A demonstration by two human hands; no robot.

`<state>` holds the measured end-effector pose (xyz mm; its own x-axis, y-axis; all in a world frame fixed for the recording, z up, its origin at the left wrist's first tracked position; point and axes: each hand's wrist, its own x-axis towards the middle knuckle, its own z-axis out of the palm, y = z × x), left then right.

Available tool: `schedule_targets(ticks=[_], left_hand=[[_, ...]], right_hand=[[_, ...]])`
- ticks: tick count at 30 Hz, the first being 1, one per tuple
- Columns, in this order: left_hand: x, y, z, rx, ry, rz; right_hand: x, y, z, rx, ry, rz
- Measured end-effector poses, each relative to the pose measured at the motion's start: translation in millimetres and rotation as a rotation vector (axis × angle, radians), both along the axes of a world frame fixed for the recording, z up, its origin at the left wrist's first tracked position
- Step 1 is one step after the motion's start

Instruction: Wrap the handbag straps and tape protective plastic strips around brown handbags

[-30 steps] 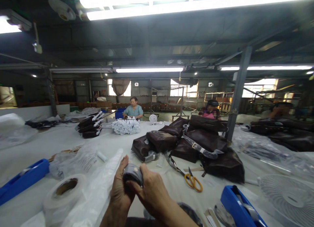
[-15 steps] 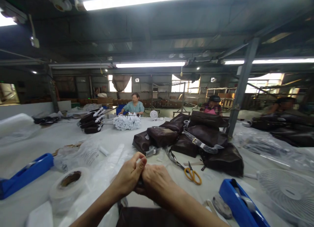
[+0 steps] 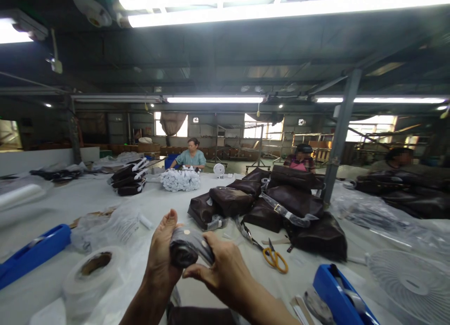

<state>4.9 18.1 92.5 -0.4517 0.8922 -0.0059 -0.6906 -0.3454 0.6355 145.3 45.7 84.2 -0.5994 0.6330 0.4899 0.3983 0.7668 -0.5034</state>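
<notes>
My left hand [image 3: 161,257] and my right hand [image 3: 221,271] both grip a dark rolled strap in clear plastic wrap [image 3: 188,247], held up over the white table [image 3: 52,278]. The left thumb points up beside the roll, and the right fingers curl over its right end. A dark brown bag [image 3: 200,315] lies under my forearms at the bottom edge.
A white tape roll [image 3: 93,269] and a blue tape dispenser [image 3: 33,254] lie left. Yellow-handled scissors [image 3: 276,259], a second blue dispenser [image 3: 341,297] and a fan [image 3: 411,280] lie right. Brown bags [image 3: 281,203] pile up ahead. Three people work at the far side.
My hands have come up again with the wrapped roll showing between them; half a second ago they were pressed together lower, hiding it.
</notes>
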Motion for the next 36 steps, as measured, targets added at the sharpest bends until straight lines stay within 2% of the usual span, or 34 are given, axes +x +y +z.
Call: schedule_targets(ticks=[4, 7, 9, 12, 14, 16, 17, 20, 22, 24, 27, 29, 32, 36], left_hand=[[13.7, 3.4, -4.3, -0.045, -0.153, -0.079], [23.4, 9.1, -13.7, -0.021, -0.123, -0.065], [21.5, 12.7, -21.6, 0.002, 0.043, -0.072], [10.2, 14.1, -27.8, 0.038, 0.490, -0.193], [5.4, 12.0, -25.4, 0.069, 0.803, -0.216], [5.9, 8.7, -18.2, 0.097, 0.909, -0.157], [7.5, 7.0, -13.3, 0.111, 0.854, -0.123], [13.4, 2.4, 3.8, 0.152, 0.479, 0.031], [16.5, 0.3, 13.9, 0.154, 0.264, 0.127], [19.9, 0.0, 18.8, 0.126, 0.103, 0.162], [25.0, 5.4, 12.5, 0.089, -0.046, 0.123], [25.1, 12.3, 2.3, 0.084, -0.032, 0.042], [16.8, 19.8, -7.8, 0.106, 0.205, -0.124], [4.5, 12.2, 2.6, 0.150, 0.845, -0.210]], right_hand=[[-7.6, -3.0, -10.2, -0.018, 0.130, -0.024], [-2.0, 2.0, -14.7, -0.008, 0.113, -0.052], [6.5, 7.9, -14.4, 0.059, -0.062, -0.100], [17.1, 14.7, -8.4, 0.168, -0.349, -0.141], [19.1, 16.1, -0.2, 0.208, -0.418, -0.102], [17.9, 15.3, 11.8, 0.222, -0.396, -0.055], [16.9, 14.4, 18.7, 0.220, -0.368, -0.041], [13.9, 10.6, 35.6, 0.165, -0.257, -0.014], [11.3, 7.7, 37.9, 0.100, -0.171, 0.011], [8.0, 5.5, 31.7, 0.042, -0.070, 0.010], [6.2, 5.8, 16.4, 0.002, 0.020, -0.027], [10.3, 9.1, 9.5, 0.014, -0.033, -0.052], [21.2, 16.0, 6.3, 0.099, -0.229, -0.122], [26.9, 20.5, 7.1, 0.170, -0.387, -0.141]])
